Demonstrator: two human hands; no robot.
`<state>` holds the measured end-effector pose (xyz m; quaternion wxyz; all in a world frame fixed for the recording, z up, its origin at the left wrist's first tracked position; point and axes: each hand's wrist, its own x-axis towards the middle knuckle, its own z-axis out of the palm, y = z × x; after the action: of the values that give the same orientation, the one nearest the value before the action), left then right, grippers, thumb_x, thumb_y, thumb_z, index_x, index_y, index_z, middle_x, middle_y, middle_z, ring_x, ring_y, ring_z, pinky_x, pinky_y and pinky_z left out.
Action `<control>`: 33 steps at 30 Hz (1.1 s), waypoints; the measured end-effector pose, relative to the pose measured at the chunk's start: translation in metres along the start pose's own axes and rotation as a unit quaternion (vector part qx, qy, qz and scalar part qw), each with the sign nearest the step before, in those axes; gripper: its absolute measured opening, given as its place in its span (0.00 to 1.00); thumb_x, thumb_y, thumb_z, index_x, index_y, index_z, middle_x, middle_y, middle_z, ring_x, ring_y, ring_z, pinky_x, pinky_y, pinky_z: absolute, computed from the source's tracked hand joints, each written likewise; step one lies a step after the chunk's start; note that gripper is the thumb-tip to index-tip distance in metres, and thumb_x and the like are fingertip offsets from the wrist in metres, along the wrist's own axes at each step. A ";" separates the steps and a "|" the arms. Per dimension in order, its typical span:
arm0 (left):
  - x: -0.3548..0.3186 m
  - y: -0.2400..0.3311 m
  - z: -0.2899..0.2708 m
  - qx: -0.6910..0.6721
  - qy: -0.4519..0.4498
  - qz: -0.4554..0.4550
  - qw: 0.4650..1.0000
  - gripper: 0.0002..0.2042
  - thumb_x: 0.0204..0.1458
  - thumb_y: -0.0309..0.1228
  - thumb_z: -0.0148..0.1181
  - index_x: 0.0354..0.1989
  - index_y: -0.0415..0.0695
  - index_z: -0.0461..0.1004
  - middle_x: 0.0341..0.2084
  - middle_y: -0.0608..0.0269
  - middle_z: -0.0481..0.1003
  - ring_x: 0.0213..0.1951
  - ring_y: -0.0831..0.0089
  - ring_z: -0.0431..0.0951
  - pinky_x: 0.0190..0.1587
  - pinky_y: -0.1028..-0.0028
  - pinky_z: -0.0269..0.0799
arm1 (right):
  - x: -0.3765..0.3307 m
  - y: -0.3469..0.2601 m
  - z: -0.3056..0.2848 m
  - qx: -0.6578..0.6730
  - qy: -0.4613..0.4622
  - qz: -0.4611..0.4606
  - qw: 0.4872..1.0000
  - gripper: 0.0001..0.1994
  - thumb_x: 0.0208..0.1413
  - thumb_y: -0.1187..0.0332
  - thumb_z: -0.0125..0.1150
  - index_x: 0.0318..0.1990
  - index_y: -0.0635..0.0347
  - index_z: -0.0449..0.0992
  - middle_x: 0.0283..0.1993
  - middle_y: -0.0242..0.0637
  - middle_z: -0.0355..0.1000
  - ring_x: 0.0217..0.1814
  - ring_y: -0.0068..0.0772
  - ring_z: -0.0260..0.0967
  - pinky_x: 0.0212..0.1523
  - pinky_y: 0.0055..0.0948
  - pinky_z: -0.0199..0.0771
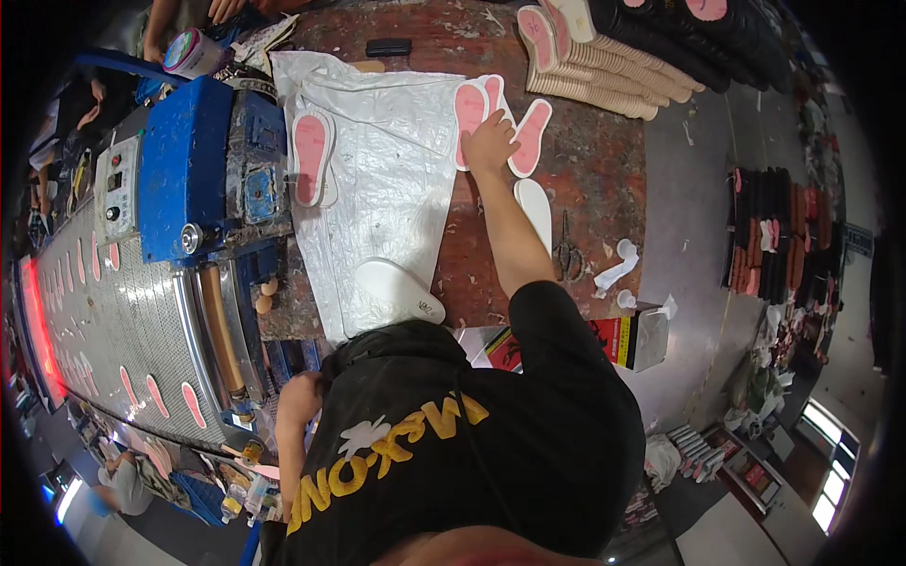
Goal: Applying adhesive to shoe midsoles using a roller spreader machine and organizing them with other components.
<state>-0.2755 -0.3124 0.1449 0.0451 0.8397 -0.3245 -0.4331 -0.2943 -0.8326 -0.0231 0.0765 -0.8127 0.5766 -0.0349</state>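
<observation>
My right hand reaches to the far part of the bench, fingers spread over a small group of white shoe soles with pink insoles. Its thumb side touches the left sole, and its fingertips point toward the right sole. Beside my right forearm lies a plain white sole. My left hand hangs low by my body near the conveyor's end; its fingers are hidden. Another pink-topped pair lies on the white plastic sheet, with a white sole at the near edge.
A blue machine with a control box stands left, beside a mesh conveyor carrying pink insoles. Scissors and a white strip lie right. Stacked beige soles fill the far right. Another person's hand shows far left.
</observation>
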 end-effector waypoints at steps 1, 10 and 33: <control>0.008 0.009 -0.010 0.000 0.001 0.000 1.000 0.09 0.46 0.26 0.51 0.34 0.39 0.76 0.30 0.43 0.74 0.35 0.47 0.74 0.37 0.60 0.69 | -0.001 -0.003 0.001 0.022 0.013 -0.005 1.000 0.41 0.40 0.51 0.64 0.59 0.67 0.54 0.53 0.52 0.62 0.54 0.48 0.62 0.48 0.49 0.64; 0.109 0.057 -0.035 -0.261 0.166 0.214 0.926 0.16 0.50 0.29 0.53 0.48 0.39 0.68 0.42 0.52 0.73 0.44 0.61 0.73 0.45 0.69 0.67 | -0.115 -0.009 -0.041 0.535 -0.112 0.020 0.837 0.13 0.42 0.72 0.56 0.37 0.68 0.72 0.31 0.40 0.72 0.33 0.32 0.70 0.34 0.26 0.68; 0.121 0.010 0.030 -0.327 0.273 0.284 0.859 0.05 0.41 0.15 0.52 0.27 0.37 0.68 0.28 0.54 0.73 0.33 0.60 0.75 0.36 0.70 0.69 | -0.368 0.011 -0.095 0.689 -0.537 0.094 0.477 0.19 0.59 0.70 0.47 0.58 0.60 0.59 0.61 0.42 0.56 0.59 0.36 0.59 0.53 0.33 0.67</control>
<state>-0.2530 -0.3845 0.0449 0.5249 0.7328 -0.3630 -0.2359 -0.4404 -0.4976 0.0800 0.9098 -0.2995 0.2858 0.0296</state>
